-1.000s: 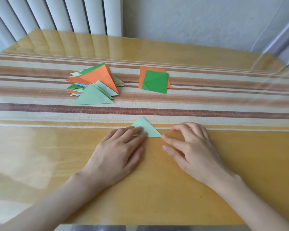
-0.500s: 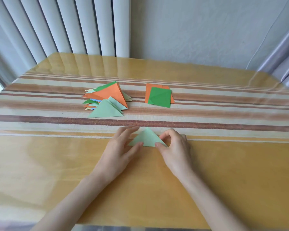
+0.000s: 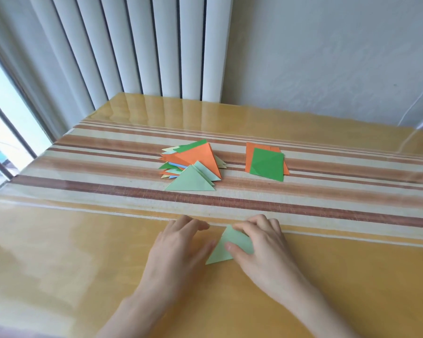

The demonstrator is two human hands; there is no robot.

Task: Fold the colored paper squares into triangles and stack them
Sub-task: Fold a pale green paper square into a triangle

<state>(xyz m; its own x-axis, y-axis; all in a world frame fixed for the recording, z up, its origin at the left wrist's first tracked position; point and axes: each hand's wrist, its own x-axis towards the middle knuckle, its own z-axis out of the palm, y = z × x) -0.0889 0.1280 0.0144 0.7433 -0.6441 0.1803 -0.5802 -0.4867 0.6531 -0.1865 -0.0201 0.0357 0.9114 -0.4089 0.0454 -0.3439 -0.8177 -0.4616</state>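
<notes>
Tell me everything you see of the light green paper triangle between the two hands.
The light green triangle is thin folded paper, pale green, apex pointing away from the person. It sits on the glossy yellow table. The right hand grips it, thumb on top, fingers curled over its far right side. The left hand lies beside its left edge.

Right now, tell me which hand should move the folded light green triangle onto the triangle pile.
Right, probably. The right hand pinches the light green triangle, thumb on top. The left hand lies open beside it, holding nothing, though the triangle pile sits further left.
</notes>
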